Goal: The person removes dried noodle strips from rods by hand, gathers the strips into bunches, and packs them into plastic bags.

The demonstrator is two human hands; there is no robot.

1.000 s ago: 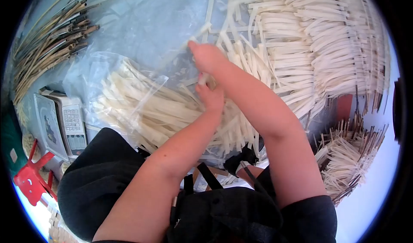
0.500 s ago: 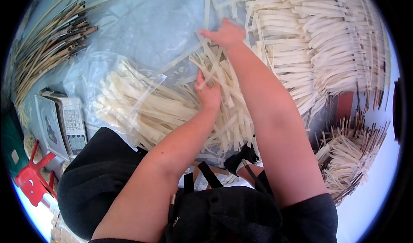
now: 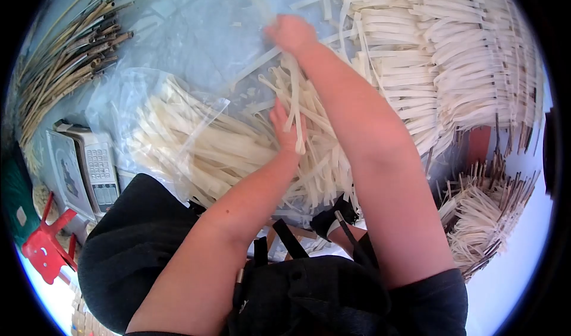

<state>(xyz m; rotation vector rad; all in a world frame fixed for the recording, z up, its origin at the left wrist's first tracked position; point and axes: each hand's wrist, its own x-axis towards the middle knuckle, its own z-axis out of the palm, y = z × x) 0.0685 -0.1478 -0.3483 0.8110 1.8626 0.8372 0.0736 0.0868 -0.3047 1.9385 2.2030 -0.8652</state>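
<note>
My right hand [image 3: 291, 33] is closed over the plastic-covered surface, gripping pale flat strips [image 3: 293, 89] that hang from it toward my left hand. A blurred strip end sticks out above its fingers. My left hand [image 3: 288, 129] rests at the edge of a loose pile of strips [image 3: 324, 163], its visible fingers stretched upward. The hanging strips cross in front of it and hide part of the palm. Left of that hand, a clear plastic bag [image 3: 157, 107] holds a thick bundle of similar strips [image 3: 205, 148].
Rows of strips on thin sticks [image 3: 458, 56] fill the right side. A bundle of brown sticks [image 3: 83, 50] lies at the upper left, above a digital scale [image 3: 100, 163]. A red stool [image 3: 46, 247] stands lower left; a basket of strips [image 3: 479, 223] stands lower right.
My right hand has moved left and slightly up, and its spread fingers have closed on strips. The strips now hang across my left hand, which has barely moved.
</note>
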